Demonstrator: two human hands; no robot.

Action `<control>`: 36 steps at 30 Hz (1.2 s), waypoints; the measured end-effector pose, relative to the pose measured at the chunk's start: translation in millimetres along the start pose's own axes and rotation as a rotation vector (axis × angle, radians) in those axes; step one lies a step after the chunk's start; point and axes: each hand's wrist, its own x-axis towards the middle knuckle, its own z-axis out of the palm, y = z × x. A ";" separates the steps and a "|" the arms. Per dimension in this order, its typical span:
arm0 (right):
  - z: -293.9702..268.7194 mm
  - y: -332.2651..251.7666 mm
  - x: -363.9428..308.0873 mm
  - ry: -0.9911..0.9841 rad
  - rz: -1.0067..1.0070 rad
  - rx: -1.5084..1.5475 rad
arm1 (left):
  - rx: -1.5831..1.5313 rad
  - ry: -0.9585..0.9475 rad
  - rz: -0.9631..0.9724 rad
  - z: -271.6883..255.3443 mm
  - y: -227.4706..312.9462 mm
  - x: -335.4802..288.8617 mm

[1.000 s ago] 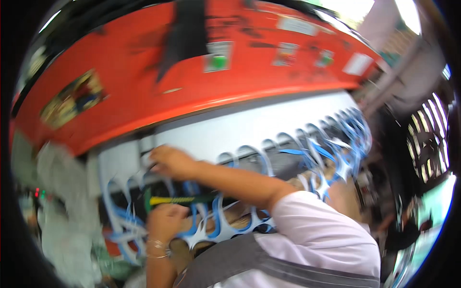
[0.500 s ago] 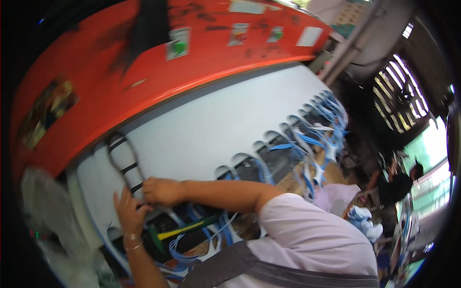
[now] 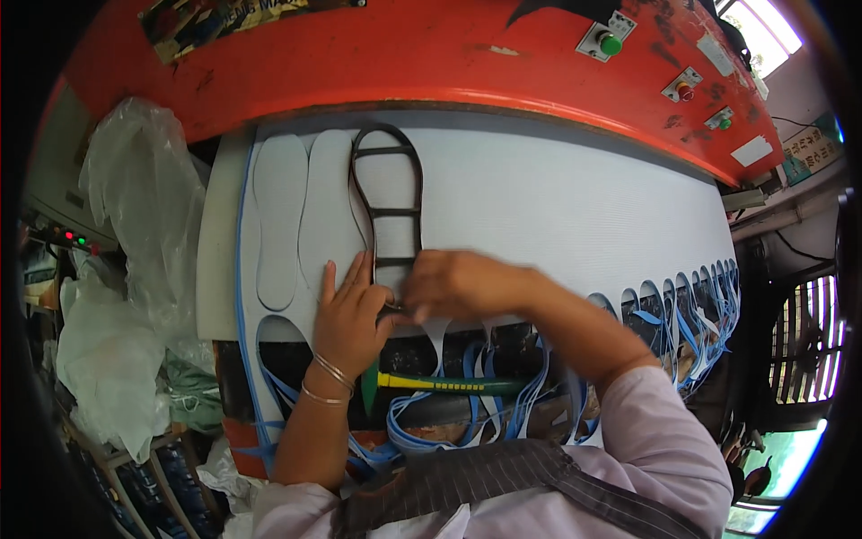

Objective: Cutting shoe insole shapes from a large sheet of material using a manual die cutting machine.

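Observation:
A black sole-shaped cutting die (image 3: 395, 213) with crossbars lies on a white ribbed foam sheet (image 3: 557, 198). My left hand (image 3: 348, 310) is at the die's near end, thumb and forefinger closed about its edge, the other fingers stretched along its left side. From the right my right hand (image 3: 458, 286) reaches the same end, fingers curled against the frame and slightly blurred. Both hands partly hide that end. Left of the die, two sole outlines are cut into the sheet: an outer sole shape (image 3: 279, 225) and an inner sole shape (image 3: 327, 193).
Beyond the sheet stands a red machine beam (image 3: 404, 63) with a green button (image 3: 610, 44). A hammer (image 3: 449, 384) with a yellow-green handle lies near my body among blue-white foam offcuts (image 3: 431, 440). Plastic bags (image 3: 117, 350) hang at left.
The view has swung, so the die now appears upright and nearer the middle. Both hands stay at its near end. Whether the die shifted on the sheet, I cannot tell.

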 end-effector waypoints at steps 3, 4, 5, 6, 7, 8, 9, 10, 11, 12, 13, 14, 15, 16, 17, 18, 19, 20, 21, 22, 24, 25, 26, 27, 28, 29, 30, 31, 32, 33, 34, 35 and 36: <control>-35.8 15.5 36.1 0.019 -0.037 -0.408 | -0.030 -0.010 -0.014 7.6 3.3 -4.3; -43.6 12.1 55.2 -0.005 0.032 -0.527 | -0.033 0.003 -0.025 5.9 3.8 -5.8; -43.6 21.8 61.7 -0.053 0.021 -0.643 | -0.093 -0.016 -0.044 6.5 6.4 -1.0; -40.2 32.2 69.6 -0.099 0.003 -0.756 | -0.093 -0.013 -0.036 4.9 8.3 3.2; -34.3 37.2 80.8 -0.100 0.000 -0.752 | -0.165 0.049 -0.038 3.9 10.3 3.6; -28.6 41.6 90.5 -0.189 -0.015 -0.747 | -0.242 0.112 -0.036 5.0 11.8 5.7; -27.7 46.7 92.8 -0.283 -0.024 -0.743 | -0.269 0.176 -0.046 -0.3 17.9 13.3; -33.0 47.5 97.0 -0.283 -0.028 -0.742 | -0.267 0.178 -0.049 -2.4 17.1 15.2; -39.2 48.9 100.9 -0.237 -0.117 -0.705 | -0.371 0.213 -0.084 -3.6 16.2 16.4; -39.4 51.7 101.3 -0.195 -0.204 -0.664 | -0.480 0.249 -0.123 -3.2 16.1 14.3; -35.5 52.2 95.6 -0.126 -0.305 -0.689 | -0.548 0.279 -0.191 6.7 16.6 8.2; -35.9 53.9 88.8 -0.134 -0.305 -0.686 | -0.553 0.282 -0.197 10.4 18.5 3.4; -39.4 61.3 76.9 -0.098 -0.290 -0.584 | -0.307 0.174 -0.153 16.5 22.1 1.0; -44.5 55.0 72.4 -0.058 -0.287 -0.478 | -0.049 0.067 -0.113 17.0 23.5 -4.0; -56.7 49.7 66.3 0.075 -0.386 -0.497 | 0.142 0.135 0.015 16.8 18.9 0.1; -66.9 47.7 57.7 0.264 -0.412 -0.450 | 0.127 0.140 0.014 19.5 20.6 6.9; -78.2 32.5 53.2 0.391 -0.383 -0.377 | 0.148 0.028 -0.053 15.6 20.6 9.9; -85.9 18.3 48.5 0.588 -0.371 -0.418 | 0.167 -0.083 -0.118 9.8 21.0 15.5; -99.2 6.4 38.8 0.732 -0.311 -0.580 | 0.145 -0.311 -0.204 -2.2 33.9 33.2; -113.2 -14.7 30.1 0.728 -0.190 -0.599 | 0.146 -0.303 -0.208 -13.1 36.2 49.2; -116.7 -39.5 24.3 0.729 0.517 -0.465 | 0.289 -0.603 -0.203 -23.9 39.4 83.7; -113.4 -31.3 23.1 0.647 0.658 -0.509 | 0.303 -0.609 -0.193 -22.5 37.3 101.1; -108.8 -18.5 19.0 0.565 0.799 -0.557 | 0.316 -0.611 -0.179 -21.8 35.6 116.2; -101.0 -4.8 15.2 0.445 0.845 -0.587 | 0.317 -0.603 -0.182 -1.1 17.9 118.9; -88.4 18.0 12.7 0.350 0.931 -0.567 | 0.334 -0.326 -0.121 31.2 -12.3 114.3; -76.6 21.4 17.5 0.217 1.065 -0.407 | 0.352 -0.059 -0.064 48.0 -34.2 107.9; -68.9 37.5 4.1 0.173 1.154 -0.308 | 0.338 -0.054 -0.057 55.1 -25.9 114.0; -62.8 37.9 -1.1 0.191 1.277 -0.227 | 0.282 -0.150 -0.144 56.9 -15.3 116.7; -60.2 48.0 -1.9 0.189 1.282 -0.229 | 0.226 -0.247 -0.231 56.4 -7.0 119.0; -62.3 62.2 -6.6 0.243 1.222 -0.296 | 0.240 -0.170 -0.200 55.5 0.7 124.1; -61.3 65.7 -1.4 0.290 1.151 -0.352 | 0.240 -0.170 -0.202 54.5 1.7 123.1; -57.3 67.7 1.2 0.294 1.214 -0.434 | 0.244 -0.178 -0.179 54.4 3.9 119.3; -48.5 58.7 5.5 0.285 1.199 -0.420 | 0.262 -0.193 -0.174 50.8 -1.0 107.4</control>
